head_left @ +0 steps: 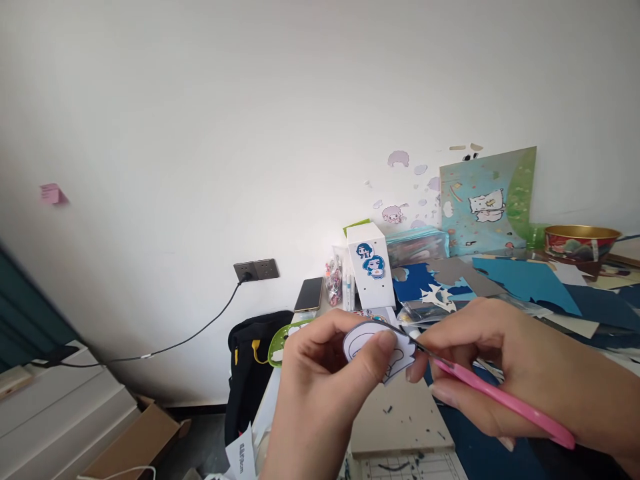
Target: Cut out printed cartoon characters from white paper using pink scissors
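Observation:
My left hand [330, 380] pinches a small white paper cutout [357, 341] between thumb and fingers. Black line drawing shows on the paper, and its left edge is rounded. My right hand [495, 367] is closed on pink-handled scissors [505, 395]. Their dark blades reach left to the paper's upper right edge, touching it. My left thumb covers part of the drawing, and the fingers behind the paper are hidden. Below the hands lies a pale board [400, 420] with small dark paper scraps on it.
A white box with stickers [373, 287] stands behind the hands, near a phone [309, 295]. Blue paper sheets [525, 283] and scraps spread across the right side, before a red-gold tin [583, 243]. A black backpack [245, 373] sits left of the table.

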